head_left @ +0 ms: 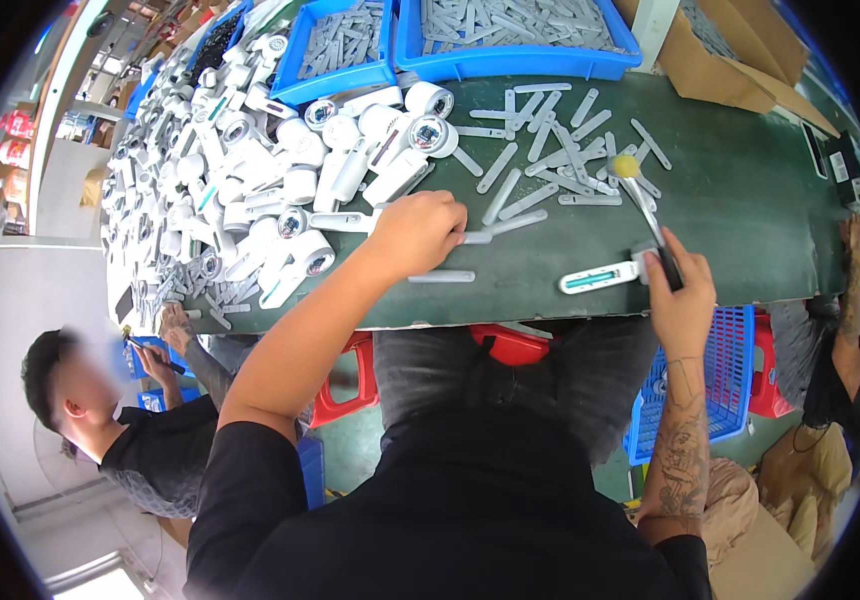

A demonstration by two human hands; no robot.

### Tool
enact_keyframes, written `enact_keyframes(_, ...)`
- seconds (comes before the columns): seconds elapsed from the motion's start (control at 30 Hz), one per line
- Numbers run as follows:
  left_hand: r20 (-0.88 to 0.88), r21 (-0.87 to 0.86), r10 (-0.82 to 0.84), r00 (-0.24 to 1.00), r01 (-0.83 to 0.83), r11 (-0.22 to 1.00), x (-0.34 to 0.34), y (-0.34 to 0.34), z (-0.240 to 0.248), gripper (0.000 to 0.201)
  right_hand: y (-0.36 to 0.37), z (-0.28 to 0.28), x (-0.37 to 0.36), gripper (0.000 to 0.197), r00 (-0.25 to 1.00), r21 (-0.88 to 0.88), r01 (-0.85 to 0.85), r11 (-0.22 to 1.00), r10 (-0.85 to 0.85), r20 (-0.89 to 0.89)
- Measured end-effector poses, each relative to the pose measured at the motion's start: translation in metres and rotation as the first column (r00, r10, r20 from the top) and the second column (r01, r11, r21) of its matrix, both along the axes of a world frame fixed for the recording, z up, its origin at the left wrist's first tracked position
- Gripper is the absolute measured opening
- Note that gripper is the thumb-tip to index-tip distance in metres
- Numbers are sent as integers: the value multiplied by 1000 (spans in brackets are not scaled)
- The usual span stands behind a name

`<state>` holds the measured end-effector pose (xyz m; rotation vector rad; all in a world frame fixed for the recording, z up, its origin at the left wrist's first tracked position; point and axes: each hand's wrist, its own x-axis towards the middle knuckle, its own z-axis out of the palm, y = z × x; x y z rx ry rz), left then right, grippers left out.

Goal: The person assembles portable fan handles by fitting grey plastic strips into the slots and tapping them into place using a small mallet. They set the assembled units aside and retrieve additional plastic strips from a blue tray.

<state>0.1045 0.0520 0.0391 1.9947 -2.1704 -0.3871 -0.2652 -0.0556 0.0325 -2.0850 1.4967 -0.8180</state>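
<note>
My right hand (685, 290) is closed round the black handle of a small hammer (647, 215) with a round yellow head (626, 166), which points away from me. Just left of those fingers is a white handheld plastic part (600, 277) with a teal strip in its handle; whether the fingers touch it I cannot tell. Over the middle of the table, my left hand (417, 235) has its fingers curled. The end of a grey plastic strip (476, 238) sticks out at its fingertips. Left of that hand lies another white part (340, 222) with a flat handle.
White round-headed parts (235, 180) heap up on the left of the green table (750, 210). Grey strips (570, 150) lie scattered ahead, near two blue trays (530, 65). A cardboard box (730, 70) stands far right. Co-workers (150, 440) sit on both sides.
</note>
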Motion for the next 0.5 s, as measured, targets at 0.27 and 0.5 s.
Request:
enact_keyframes(0.27, -82, -95, 319, 944, -326, 941, -23, -28, -11, 9, 4, -3, 38, 40, 999, -19, 7, 1000, -8, -51)
enact_keyframes(0.5, -40, -42, -116, 992, 114, 993, 11, -14, 5, 34, 6, 2, 38, 41, 996, 8, 28, 1000, -27, -81)
